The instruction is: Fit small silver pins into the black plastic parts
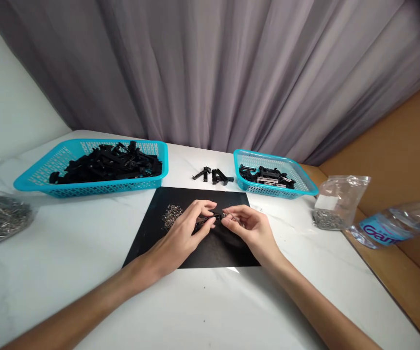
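Observation:
Over a black mat (210,250), my left hand (191,221) grips a small black plastic part (215,217) between thumb and fingers. My right hand (248,223) is closed in a pinch at the right end of that part. Whatever its fingertips hold is too small to make out. A pile of tiny metal pieces (172,216) lies on the mat just left of my left hand. More small shiny bits are partly hidden behind my right fingers.
Black parts fill a large blue basket (165,167) at the back left. A smaller blue basket (313,187) at the back right holds parts with metal strips. Several loose black parts (217,176) lie between them. Bags of metal pieces (4,218) (328,218) and a bottle (384,228) flank the table.

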The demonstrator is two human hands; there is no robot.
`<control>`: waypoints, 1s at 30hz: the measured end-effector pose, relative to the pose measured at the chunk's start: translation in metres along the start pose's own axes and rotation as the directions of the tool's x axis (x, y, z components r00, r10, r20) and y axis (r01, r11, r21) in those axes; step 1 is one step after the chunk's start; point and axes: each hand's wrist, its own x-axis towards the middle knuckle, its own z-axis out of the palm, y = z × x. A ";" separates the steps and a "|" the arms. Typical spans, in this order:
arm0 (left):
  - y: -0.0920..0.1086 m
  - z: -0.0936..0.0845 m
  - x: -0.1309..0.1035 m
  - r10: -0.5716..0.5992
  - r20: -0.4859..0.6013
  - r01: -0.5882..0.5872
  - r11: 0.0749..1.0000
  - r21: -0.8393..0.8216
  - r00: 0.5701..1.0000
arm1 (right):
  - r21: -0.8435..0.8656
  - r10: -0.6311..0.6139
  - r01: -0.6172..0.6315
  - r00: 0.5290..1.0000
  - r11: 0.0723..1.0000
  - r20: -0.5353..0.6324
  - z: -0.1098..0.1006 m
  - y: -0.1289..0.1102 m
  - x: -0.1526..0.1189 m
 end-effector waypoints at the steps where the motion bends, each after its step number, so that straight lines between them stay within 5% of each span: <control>1: 0.000 0.001 0.000 -0.028 0.000 0.028 0.999 -0.035 1.000 | 0.004 0.012 -0.012 1.000 1.000 0.003 0.000 0.000 0.000; 8: 0.004 0.003 0.003 -0.167 -0.039 0.159 0.974 -0.165 0.985 | 0.022 0.010 -0.011 1.000 1.000 0.014 -0.003 -0.005 -0.002; 14: -0.004 0.000 0.004 -0.198 0.189 0.260 0.874 -0.409 0.962 | 0.024 0.021 -0.020 1.000 0.999 -0.015 -0.004 -0.005 -0.003; 18: -0.008 -0.002 0.001 -0.190 0.245 0.257 0.924 -0.282 0.951 | 0.012 0.010 -0.009 0.999 1.000 -0.035 -0.005 -0.004 -0.001; 22: -0.008 -0.003 0.000 -0.157 0.138 0.178 0.972 -0.154 0.978 | -0.015 0.006 -0.006 1.000 1.000 -0.003 -0.006 -0.006 -0.001; 30: -0.006 -0.009 0.001 0.171 0.049 -0.175 0.977 0.122 0.984 | -0.062 0.032 -0.026 0.994 0.998 0.100 -0.003 -0.015 -0.010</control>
